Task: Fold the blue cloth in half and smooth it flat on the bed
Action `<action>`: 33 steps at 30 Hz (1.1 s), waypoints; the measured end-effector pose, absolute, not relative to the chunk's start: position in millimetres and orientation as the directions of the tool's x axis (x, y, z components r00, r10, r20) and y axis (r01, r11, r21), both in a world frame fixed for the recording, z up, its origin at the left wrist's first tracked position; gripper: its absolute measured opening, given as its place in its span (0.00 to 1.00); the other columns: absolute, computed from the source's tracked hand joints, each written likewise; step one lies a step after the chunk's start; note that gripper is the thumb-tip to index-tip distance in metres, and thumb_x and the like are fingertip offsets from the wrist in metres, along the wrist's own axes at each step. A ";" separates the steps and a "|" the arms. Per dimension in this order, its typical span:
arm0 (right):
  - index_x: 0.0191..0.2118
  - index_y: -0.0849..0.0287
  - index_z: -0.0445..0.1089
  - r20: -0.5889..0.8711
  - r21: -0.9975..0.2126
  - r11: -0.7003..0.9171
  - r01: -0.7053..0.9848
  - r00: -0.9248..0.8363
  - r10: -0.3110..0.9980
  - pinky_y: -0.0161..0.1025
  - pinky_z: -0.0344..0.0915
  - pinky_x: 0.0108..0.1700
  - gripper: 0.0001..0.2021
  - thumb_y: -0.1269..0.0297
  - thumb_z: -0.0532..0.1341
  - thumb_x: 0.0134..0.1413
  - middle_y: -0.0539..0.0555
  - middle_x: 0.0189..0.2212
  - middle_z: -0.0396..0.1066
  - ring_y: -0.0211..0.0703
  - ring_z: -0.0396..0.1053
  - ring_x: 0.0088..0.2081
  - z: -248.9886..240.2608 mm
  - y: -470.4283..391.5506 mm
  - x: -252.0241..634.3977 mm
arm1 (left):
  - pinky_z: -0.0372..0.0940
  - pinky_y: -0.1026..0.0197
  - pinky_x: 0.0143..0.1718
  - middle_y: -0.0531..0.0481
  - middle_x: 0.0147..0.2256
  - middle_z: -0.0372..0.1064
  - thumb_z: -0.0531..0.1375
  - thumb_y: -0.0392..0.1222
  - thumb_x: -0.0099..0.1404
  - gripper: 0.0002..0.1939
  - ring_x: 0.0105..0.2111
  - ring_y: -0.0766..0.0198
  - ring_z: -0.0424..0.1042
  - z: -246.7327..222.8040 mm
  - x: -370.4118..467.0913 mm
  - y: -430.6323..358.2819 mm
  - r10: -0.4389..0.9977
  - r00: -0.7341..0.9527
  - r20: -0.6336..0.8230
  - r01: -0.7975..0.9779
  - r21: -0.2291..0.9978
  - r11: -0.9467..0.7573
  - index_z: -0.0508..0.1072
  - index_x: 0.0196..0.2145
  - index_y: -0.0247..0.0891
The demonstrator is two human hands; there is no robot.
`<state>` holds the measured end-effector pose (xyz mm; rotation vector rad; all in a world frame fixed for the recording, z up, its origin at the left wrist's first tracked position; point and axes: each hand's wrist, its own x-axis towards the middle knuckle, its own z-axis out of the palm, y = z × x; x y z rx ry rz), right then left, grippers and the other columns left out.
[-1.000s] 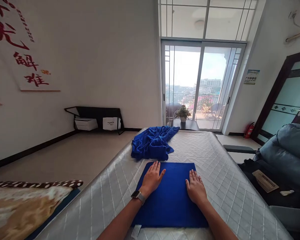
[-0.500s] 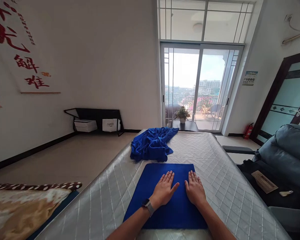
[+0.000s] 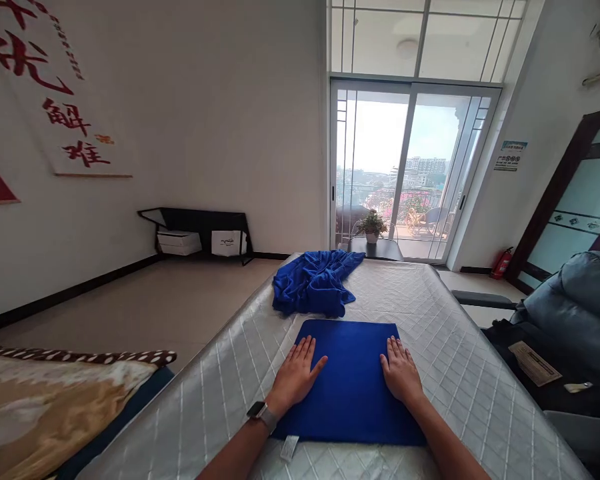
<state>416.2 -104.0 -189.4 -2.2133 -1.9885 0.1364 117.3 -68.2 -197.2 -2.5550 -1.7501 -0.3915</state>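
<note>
A flat blue cloth (image 3: 353,383), roughly rectangular, lies smooth in front of me on the silvery quilted table cover (image 3: 485,393). My left hand (image 3: 295,375) rests flat on its left edge, fingers stretched out and thumb apart. On the right edge lies my right hand (image 3: 403,370), also flat with straight fingers. A small white tag (image 3: 289,448) pokes out from the cloth's near left edge. Just beyond the flat cloth, a second blue cloth (image 3: 315,283) sits in a crumpled heap. A watch (image 3: 263,415) is on my left wrist.
A patterned blanket (image 3: 70,413) lies at the lower left. To the right stands a dark armchair (image 3: 570,300) with a brown card (image 3: 535,363) on it. Past the table's far end are a potted plant (image 3: 372,227) and a sliding glass door (image 3: 370,167).
My left hand has slid left from the cloth's middle to its left edge. My right hand stays at the right edge. The white tag now shows; the view has shifted slightly.
</note>
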 end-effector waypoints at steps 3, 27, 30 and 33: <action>0.71 0.67 0.42 0.043 -0.163 -0.096 0.982 0.105 0.994 0.46 0.34 0.70 0.33 0.54 0.39 0.67 0.57 0.71 0.39 0.45 0.35 0.71 -190.0 -104.0 414.5 | 0.46 0.46 0.68 0.35 0.68 0.48 0.36 0.65 0.72 0.43 0.68 0.50 0.48 -200.5 115.7 -66.7 0.912 0.334 0.237 0.921 0.123 -0.369 0.55 0.67 0.25; 0.71 0.67 0.41 0.014 -0.149 -0.092 0.984 0.095 0.995 0.48 0.35 0.70 0.35 0.49 0.37 0.67 0.55 0.71 0.37 0.45 0.33 0.72 -190.2 -150.4 404.8 | 0.49 0.46 0.67 0.33 0.67 0.50 0.40 0.64 0.73 0.42 0.67 0.49 0.50 -212.3 100.8 -60.5 0.896 0.330 0.296 0.910 0.151 -0.386 0.57 0.66 0.23; 0.71 0.67 0.42 0.031 -0.166 -0.092 0.982 0.098 0.995 0.48 0.35 0.70 0.35 0.49 0.38 0.67 0.56 0.71 0.37 0.46 0.33 0.72 -191.4 -151.9 404.8 | 0.50 0.45 0.67 0.32 0.65 0.53 0.42 0.63 0.72 0.40 0.66 0.48 0.53 -202.2 105.6 -65.3 0.879 0.302 0.369 0.920 0.130 -0.371 0.61 0.64 0.24; 0.71 0.67 0.43 0.034 -0.165 -0.099 0.981 0.106 0.994 0.48 0.35 0.70 0.34 0.50 0.38 0.67 0.56 0.71 0.38 0.45 0.33 0.72 -191.7 -150.9 405.8 | 0.51 0.44 0.66 0.33 0.65 0.55 0.43 0.62 0.73 0.37 0.66 0.48 0.53 -189.3 121.2 -77.4 0.829 0.331 0.450 0.902 0.107 -0.418 0.64 0.63 0.27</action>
